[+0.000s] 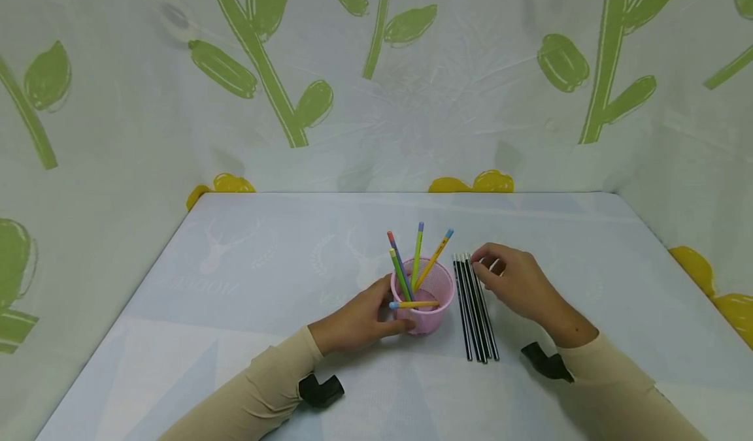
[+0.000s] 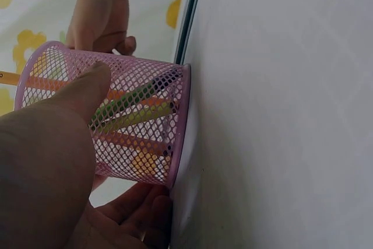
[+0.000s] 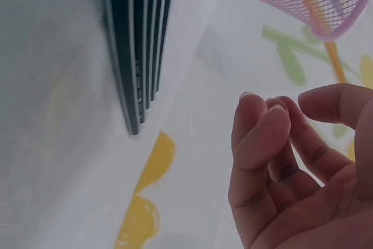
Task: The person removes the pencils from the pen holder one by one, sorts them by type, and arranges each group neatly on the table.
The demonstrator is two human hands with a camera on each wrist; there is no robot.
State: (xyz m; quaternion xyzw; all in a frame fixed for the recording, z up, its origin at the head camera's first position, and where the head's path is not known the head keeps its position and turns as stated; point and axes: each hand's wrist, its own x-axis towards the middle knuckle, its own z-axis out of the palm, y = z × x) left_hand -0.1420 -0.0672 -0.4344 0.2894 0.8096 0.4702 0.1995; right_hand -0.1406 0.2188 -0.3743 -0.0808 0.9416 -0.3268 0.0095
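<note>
My left hand (image 1: 365, 317) holds a pink mesh pencil cup (image 1: 428, 325) from its left side; in the left wrist view the thumb (image 2: 87, 88) lies along the mesh (image 2: 137, 71). Several coloured pencils lean inside, among them a yellow pencil (image 1: 434, 258) and a light green pencil (image 1: 417, 255). An orange pencil (image 1: 418, 304) with a blue end tilts toward the near rim. Right of the cup lies a row of several black pencils (image 1: 476, 317). My right hand (image 1: 518, 281) is by their far ends; in the right wrist view its loosely bent fingers (image 3: 256, 144) hold nothing and stand apart from the pencils.
A pale patterned cloth covers the table (image 1: 235, 284). Behind it hangs a white curtain (image 1: 447, 114) with green and yellow plant prints. Black wrist mounts (image 1: 320, 391) hang below both sleeves (image 1: 276, 375).
</note>
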